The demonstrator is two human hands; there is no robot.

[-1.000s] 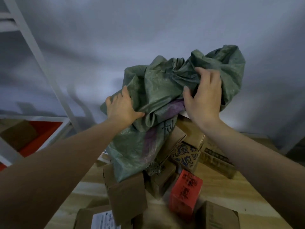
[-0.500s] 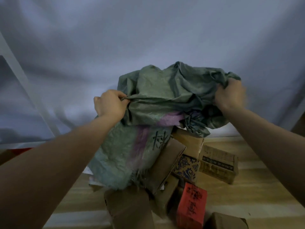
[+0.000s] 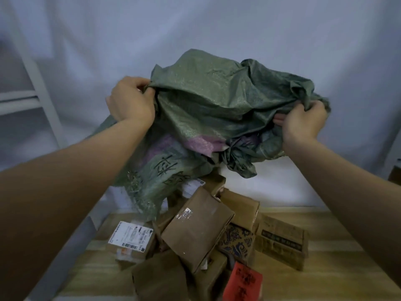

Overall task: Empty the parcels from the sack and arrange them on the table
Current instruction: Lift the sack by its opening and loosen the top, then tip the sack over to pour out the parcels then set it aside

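Note:
A crumpled green woven sack [image 3: 208, 109] with a purple stripe and black writing hangs in the air above the wooden table [image 3: 338, 276]. My left hand [image 3: 130, 101] grips its left edge and my right hand [image 3: 303, 120] grips its right edge, both fists closed on the fabric. Under the sack lies a heap of parcels: a large brown cardboard box [image 3: 195, 231] tilted in the middle, a box with a white shipping label [image 3: 130, 237] at the left, a blue patterned box [image 3: 236, 242], a printed brown box [image 3: 282, 242] at the right and a red box [image 3: 243, 283] at the front.
A white cloth backdrop [image 3: 195, 29] hangs behind the table. A white shelf frame [image 3: 36, 83] stands at the far left. Bare table wood shows to the right of the heap and at the front left.
Both hands moved apart along the sack and lifted it higher, spreading the fabric. More parcels now lie uncovered beneath it, including the labelled box at the left.

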